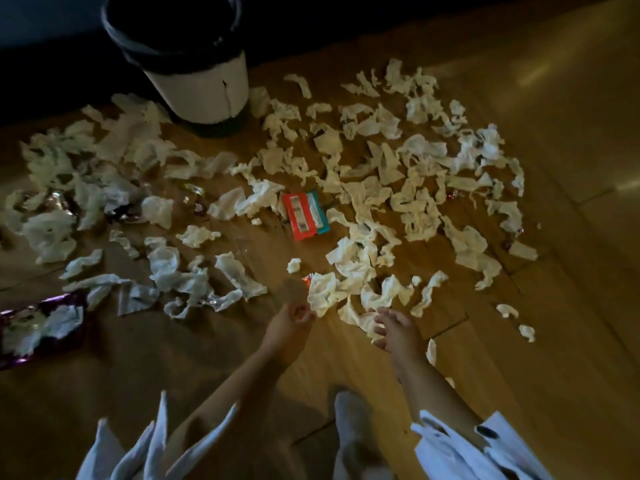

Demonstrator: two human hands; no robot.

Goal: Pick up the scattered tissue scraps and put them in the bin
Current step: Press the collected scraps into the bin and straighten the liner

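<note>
Several white tissue scraps (377,188) lie scattered across the wooden floor. A white bin (197,81) with a black liner stands upright at the top left. My left hand (292,318) has its fingers curled and pinches the edge of a crumpled tissue scrap (323,292) at the near edge of the mess. My right hand (394,329) hovers with fingers spread and relaxed over another scrap (358,317), holding nothing.
A red and teal wrapper (304,216) lies flat in the middle of the scraps. A purple foil package (38,323) sits at the left edge, and small shiny wrappers (59,199) are mixed in. My foot in a white sock (353,427) is below.
</note>
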